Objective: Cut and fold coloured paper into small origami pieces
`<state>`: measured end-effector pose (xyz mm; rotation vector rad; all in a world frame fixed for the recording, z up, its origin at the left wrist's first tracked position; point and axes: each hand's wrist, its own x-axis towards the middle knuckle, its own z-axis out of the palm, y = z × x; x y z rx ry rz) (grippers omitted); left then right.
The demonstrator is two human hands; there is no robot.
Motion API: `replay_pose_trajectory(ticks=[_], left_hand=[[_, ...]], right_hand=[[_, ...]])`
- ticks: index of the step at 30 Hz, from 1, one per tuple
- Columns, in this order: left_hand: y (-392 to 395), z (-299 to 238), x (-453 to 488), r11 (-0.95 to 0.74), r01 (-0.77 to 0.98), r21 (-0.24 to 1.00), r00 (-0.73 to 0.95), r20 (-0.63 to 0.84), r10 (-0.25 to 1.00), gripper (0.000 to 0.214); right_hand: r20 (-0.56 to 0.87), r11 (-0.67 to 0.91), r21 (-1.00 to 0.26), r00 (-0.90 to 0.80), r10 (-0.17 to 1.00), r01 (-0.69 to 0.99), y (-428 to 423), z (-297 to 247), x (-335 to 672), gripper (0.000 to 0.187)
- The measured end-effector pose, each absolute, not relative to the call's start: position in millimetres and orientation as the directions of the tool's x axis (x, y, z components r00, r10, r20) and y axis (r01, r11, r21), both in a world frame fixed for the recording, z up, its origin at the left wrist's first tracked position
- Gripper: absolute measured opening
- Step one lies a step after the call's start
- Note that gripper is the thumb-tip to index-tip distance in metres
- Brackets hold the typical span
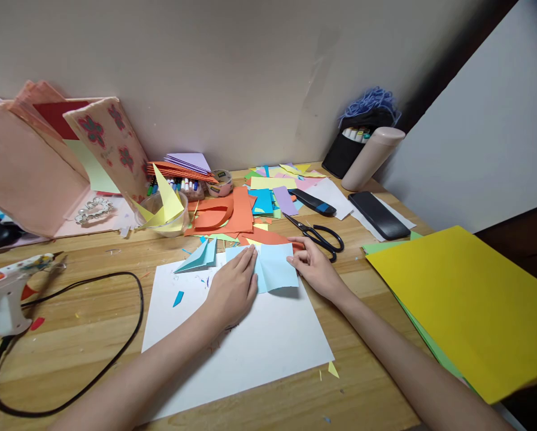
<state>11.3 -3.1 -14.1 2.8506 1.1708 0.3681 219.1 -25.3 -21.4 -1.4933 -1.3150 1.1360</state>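
Left grip (232, 287): flat and spread, palm down, fingertips pressing the left half of the blue paper (279, 272).
Right grip (315, 266): closed lightly on the right edge of the blue paper, thumb and fingers pinching it.
Place of the blue paper: between both hands, at the far edge of the white sheet (250, 347), creased down the middle, right half slightly raised.
Under it: white sheet flat on the desk (93, 263), a few small coloured scraps on it.
Just to the left: folded triangle (200, 256), also light blue, at the far left corner of the white sheet.
Just beyond the right hand: scissors (319, 235), black handles, blades pointing left.
Beyond the blue paper: orange paper (227, 215) in cut pieces, mixed with other coloured offcuts.
Far right: phone (378, 214), dark, lying flat; nearer, a large yellow sheet (470, 299) over green ones.
Far left: glue gun (8, 290), white, with a black cable (133, 311) looping across the desk.
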Motion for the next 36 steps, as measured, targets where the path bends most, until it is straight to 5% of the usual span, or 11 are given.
replay_pose_trajectory(ticks=[9, 23, 36], left_hand=[[-3.1, -15.1, 11.3, -0.706, 0.688, 0.169, 0.676, 0.205, 0.708, 0.046], [-3.5, -12.7, 10.7, -0.7, 0.676, 0.228, 0.663, 0.225, 0.714, 0.042], [-4.2, -10.5, 11.5, -0.699, 0.686, 0.203, 0.67, 0.198, 0.715, 0.043]], right_hand=[[-0.131, -0.12, -0.962, -0.032, 0.991, 0.246, -27.9, -21.1, 224.4, 0.046], [-0.03, -0.058, -0.935, 0.085, 0.996, 0.35, -18.8, -23.6, 222.3, 0.043], [-0.137, -0.169, -0.937, 0.124, 0.983, 0.304, -24.4, -20.9, 222.3, 0.045]])
